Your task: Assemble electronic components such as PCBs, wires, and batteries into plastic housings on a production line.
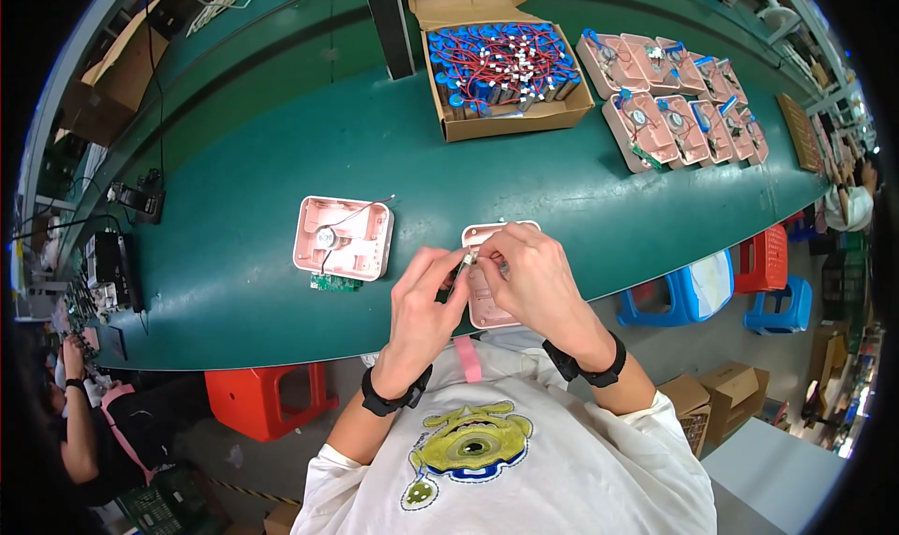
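My left hand (pixel 423 303) and my right hand (pixel 532 271) meet at the front edge of the bench, both with fingers pinched. Between the fingertips shows a small white connector (pixel 468 257), and a thin dark-edged piece, perhaps a circuit board, is partly hidden in the left fingers. Beneath the hands lies a pink plastic housing (pixel 482 310), mostly covered by them. To the left, another pink housing (pixel 365 254) sits open side up, with a round speaker (pixel 326 239) and thin wires inside. A green circuit board (pixel 335 282) sticks out at its near edge.
An open cardboard box (pixel 524 123) of blue-capped cylindrical cells with red wires stands at the back. Right of it, several pink housings (pixel 646 132) hold speakers and blue parts. A dark post (pixel 386 29) rises at the back. Stools (pixel 267 399) and another person (pixel 84 423) are beside the bench.
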A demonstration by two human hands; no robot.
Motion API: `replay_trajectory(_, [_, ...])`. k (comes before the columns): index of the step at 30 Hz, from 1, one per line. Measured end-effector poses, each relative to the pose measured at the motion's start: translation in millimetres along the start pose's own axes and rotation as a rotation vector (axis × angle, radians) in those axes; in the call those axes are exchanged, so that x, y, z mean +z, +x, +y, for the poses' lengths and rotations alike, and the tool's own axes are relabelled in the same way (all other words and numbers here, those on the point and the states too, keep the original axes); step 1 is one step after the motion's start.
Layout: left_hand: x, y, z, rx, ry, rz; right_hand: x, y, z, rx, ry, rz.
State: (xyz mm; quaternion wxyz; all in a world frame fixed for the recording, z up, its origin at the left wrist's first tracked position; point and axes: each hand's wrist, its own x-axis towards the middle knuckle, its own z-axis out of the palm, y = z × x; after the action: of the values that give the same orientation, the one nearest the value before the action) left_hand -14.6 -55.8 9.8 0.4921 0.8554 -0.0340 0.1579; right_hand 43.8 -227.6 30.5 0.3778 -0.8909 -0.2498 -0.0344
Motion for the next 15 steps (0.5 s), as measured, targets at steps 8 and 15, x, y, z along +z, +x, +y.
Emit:
replay_trajectory(8, [-1.5,-3.3,-2.0,0.002,-0.066,-0.008,3.1,-1.0,-6.3,-0.055,0.015,0.067])
replay_trajectory(15, [-0.9,-1.9,-1.9,-0.005,-0.103,-0.025,10.8,-4.5,-4.6,-0.057,0.013,0.100])
